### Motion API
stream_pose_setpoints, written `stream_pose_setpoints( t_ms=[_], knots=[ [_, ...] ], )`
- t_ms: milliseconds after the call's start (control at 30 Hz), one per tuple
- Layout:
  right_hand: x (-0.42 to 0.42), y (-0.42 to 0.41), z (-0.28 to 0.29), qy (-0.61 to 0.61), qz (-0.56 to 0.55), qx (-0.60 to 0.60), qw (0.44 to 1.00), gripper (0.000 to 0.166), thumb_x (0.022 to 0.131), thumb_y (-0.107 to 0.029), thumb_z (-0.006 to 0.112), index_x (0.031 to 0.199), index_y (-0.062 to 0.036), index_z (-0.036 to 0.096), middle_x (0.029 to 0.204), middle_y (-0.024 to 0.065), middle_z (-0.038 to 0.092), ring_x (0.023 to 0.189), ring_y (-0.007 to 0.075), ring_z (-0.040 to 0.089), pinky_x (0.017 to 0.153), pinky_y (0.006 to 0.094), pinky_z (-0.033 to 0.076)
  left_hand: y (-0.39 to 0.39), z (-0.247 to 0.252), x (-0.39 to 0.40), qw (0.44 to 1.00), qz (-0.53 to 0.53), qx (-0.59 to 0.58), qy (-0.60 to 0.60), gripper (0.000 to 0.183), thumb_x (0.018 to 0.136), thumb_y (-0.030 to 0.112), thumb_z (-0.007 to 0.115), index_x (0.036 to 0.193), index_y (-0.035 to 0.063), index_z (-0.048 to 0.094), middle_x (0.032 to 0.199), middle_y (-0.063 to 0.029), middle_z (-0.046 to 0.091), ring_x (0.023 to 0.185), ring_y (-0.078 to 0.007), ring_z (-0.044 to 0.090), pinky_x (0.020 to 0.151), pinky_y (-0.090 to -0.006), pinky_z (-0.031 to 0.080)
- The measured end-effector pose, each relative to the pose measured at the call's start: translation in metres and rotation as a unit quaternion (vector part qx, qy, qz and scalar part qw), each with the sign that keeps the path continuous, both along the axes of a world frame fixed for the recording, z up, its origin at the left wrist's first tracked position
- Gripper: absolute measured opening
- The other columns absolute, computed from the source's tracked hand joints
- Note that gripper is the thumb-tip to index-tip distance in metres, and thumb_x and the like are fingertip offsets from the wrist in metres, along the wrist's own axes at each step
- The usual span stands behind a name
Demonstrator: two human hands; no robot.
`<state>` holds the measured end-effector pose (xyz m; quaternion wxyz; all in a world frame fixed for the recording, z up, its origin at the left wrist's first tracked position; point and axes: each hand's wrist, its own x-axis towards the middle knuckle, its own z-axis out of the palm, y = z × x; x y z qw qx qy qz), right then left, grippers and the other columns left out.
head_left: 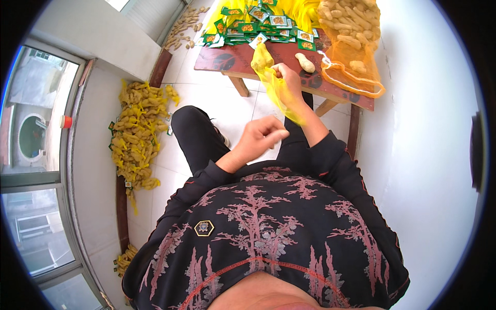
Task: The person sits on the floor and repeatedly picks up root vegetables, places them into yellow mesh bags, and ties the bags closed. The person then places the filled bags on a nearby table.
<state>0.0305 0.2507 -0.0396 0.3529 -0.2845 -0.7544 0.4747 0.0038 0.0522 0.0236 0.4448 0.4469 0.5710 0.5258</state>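
Observation:
My right hand (pixel 290 81) grips a yellow mesh bag (pixel 267 75) near the table's front edge. Bulging at the bag's far end is a knobbly tan filling, next to a small printed card (pixel 258 40). The loose end of the mesh trails back over my right wrist. Closer to my body, my left hand (pixel 263 135) hovers above the floor between my knees. Its fingers are curled and its thumb lies close to the index finger, with nothing visible in them. A single pale tan, peanut-shaped piece (pixel 305 63) lies on the red table (pixel 283 54), right of the bag.
Green and white cards (pixel 267 27) with yellow mesh (pixel 302 11) cover the table's back. An orange net sack (pixel 348 23) of tan pieces stands at its right. Filled yellow bags (pixel 139 128) are heaped by the left wall; loose pieces (pixel 186 27) lie on the floor beyond.

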Motion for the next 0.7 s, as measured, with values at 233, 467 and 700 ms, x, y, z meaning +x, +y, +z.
stream_pose_setpoints(
  t_ms=[233, 467, 700],
  knots=[
    [0.054, -0.043, 0.038, 0.015, 0.007, 0.081, 0.997, 0.014, 0.089, -0.017, 0.064, 0.093, -0.0035, 0.061, 0.085, 0.0167, 0.067, 0.079, 0.0350, 0.067, 0.067, 0.0404, 0.051, 0.056, -0.053, -0.076, 0.924, 0.101, -0.101, -0.354, 0.044, 0.100, 0.042, 0.051, 0.109, 0.0004, 0.060, 0.095, -0.0091, 0.069, 0.084, -0.0172, 0.068, 0.079, -0.0295, 0.054],
    [0.107, -0.076, 0.023, -0.042, 0.087, 0.132, 0.986, 0.019, 0.084, -0.014, 0.070, 0.098, -0.0031, 0.062, 0.089, 0.0141, 0.066, 0.080, 0.0338, 0.066, 0.067, 0.0386, 0.052, 0.126, -0.058, -0.106, 0.802, 0.082, -0.128, -0.577, 0.036, 0.103, 0.030, 0.047, 0.114, -0.0036, 0.051, 0.087, -0.0084, 0.064, 0.057, -0.0089, 0.047, 0.052, -0.0219, 0.042],
    [0.143, -0.016, 0.042, -0.081, 0.199, -0.096, 0.972, 0.049, 0.079, -0.017, 0.076, 0.122, -0.0004, 0.058, 0.103, 0.0091, 0.068, 0.082, 0.0129, 0.064, 0.075, 0.0284, 0.052, 0.134, -0.049, -0.088, 0.909, 0.124, -0.119, -0.379, 0.034, 0.105, 0.030, 0.043, 0.109, -0.0018, 0.054, 0.063, 0.0060, 0.039, 0.045, -0.0051, 0.026, 0.041, -0.0216, 0.022]
  ],
)
